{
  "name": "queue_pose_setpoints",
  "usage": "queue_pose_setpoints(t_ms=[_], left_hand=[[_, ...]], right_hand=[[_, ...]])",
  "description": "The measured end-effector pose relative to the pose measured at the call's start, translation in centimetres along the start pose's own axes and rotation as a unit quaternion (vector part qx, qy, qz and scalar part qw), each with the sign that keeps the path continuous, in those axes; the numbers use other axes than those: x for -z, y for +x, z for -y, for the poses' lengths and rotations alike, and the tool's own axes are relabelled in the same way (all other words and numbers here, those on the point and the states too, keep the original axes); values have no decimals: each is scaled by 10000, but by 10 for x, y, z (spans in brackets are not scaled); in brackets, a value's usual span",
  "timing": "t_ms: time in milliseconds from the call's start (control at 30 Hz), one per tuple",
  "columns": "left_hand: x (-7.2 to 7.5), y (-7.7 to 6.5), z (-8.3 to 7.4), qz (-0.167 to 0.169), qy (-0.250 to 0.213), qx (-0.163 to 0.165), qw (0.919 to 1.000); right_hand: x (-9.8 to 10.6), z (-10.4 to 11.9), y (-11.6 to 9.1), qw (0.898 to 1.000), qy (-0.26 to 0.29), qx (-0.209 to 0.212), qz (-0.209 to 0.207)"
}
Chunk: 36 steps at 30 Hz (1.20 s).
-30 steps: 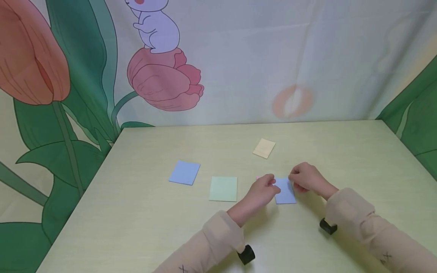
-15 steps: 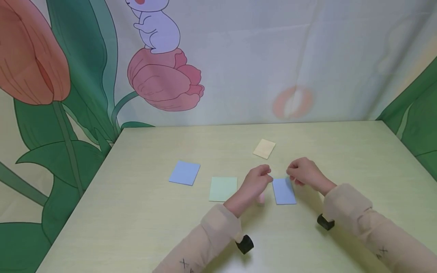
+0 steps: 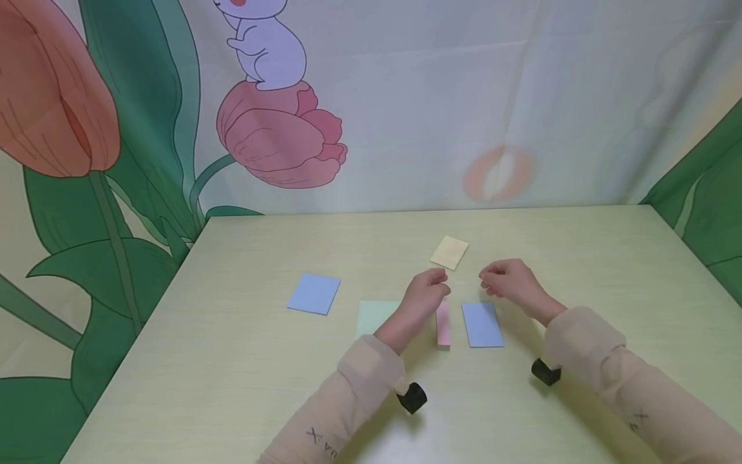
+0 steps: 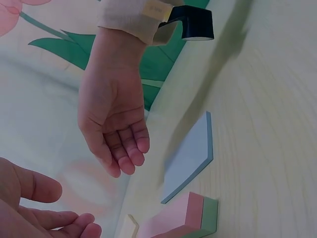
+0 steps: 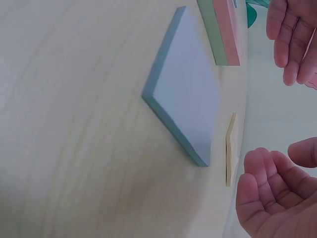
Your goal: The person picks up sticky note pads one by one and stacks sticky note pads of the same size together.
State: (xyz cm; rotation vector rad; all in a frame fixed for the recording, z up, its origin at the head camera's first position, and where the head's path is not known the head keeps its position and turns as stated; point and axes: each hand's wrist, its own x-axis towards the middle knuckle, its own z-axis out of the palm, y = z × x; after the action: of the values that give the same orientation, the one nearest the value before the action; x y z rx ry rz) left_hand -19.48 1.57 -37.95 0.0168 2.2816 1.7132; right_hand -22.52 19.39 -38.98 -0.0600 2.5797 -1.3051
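Observation:
Both hands are raised over the table with nothing in their fingers. My left hand (image 3: 420, 298), fingers loosely bent, hovers over the far end of a narrow pink sticky-note pad (image 3: 443, 327). In the left wrist view a green layer (image 4: 210, 217) shows under the pink. My right hand (image 3: 514, 287) hangs just beyond a blue sticky-note pad (image 3: 483, 325), its fingers relaxed. A pale green square pad (image 3: 373, 314) is partly hidden by my left hand and wrist. Beyond the hands lies a small yellow pad (image 3: 449, 252).
Another blue pad (image 3: 313, 294) lies flat at the left. The pale wooden table (image 3: 220, 361) meets a printed cloth backdrop (image 3: 406, 116) at its far edge. Black wrist cameras (image 3: 412, 398) hang below both sleeves.
Both hands have drawn back from the right blue pad, moving away from me and a little left. The pink pad, earlier mostly covered by my left hand, has come into view.

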Motion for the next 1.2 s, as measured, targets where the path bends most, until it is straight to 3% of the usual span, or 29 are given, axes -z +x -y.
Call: queue_pose_setpoints(t_ms=[533,733,1200], left_hand=[[3,16,2,-243,-189,170,9994],[2,23,6,-305,-224,241,9990],[9,32,10,-563,-69,485,9972]], right_hand=[[-5,-1,12,9990,390,-232,11],[-4,-4,15,9976,681,-89,75],[-8,3,27,9954,780,-518,197]])
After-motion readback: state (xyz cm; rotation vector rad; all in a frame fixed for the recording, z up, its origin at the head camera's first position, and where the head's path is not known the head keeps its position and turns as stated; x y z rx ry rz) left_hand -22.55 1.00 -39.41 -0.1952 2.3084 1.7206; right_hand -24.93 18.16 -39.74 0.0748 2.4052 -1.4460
